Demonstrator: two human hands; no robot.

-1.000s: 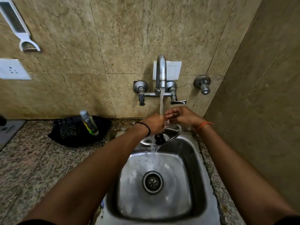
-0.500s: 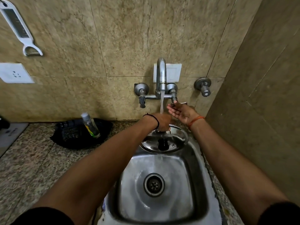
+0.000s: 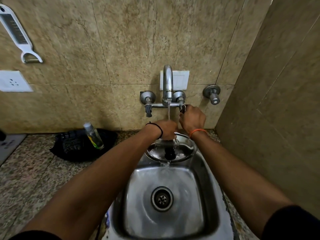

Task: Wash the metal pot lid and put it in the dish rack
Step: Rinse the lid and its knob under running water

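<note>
**Lid under the running tap**

Over the far end of the sink [image 3: 206,196], my left hand [image 3: 165,129] holds the metal pot lid [image 3: 183,149] under the stream of water [image 3: 168,110] falling from the tap spout [image 3: 167,80]. My fingers curl down over the lid's far rim; the water lands on the back of that hand and runs over the lid's black knob [image 3: 170,151], then spills off the near edge into the basin. The lid sits tilted, its top and knob turned toward me, just above the sink's far wall.

My right hand [image 3: 193,118] is up at the wall, fingers wrapped around the right tap handle [image 3: 183,107]. An orange thread band [image 3: 197,132] circles that wrist, a black band [image 3: 158,129] the left one.

The left tap handle [image 3: 148,109] hangs untouched, and a separate valve [image 3: 212,94] juts from the wall farther right. On the counter [image 3: 31,170] to the left lies a black cloth-like heap [image 3: 76,146] with a small clear bottle [image 3: 93,135] leaning on it. High on the left wall hangs a white peeler-grater [image 3: 19,35], with a white socket plate [image 3: 13,82] below it. The drain [image 3: 161,199] lies in the middle of the wet basin.
</note>
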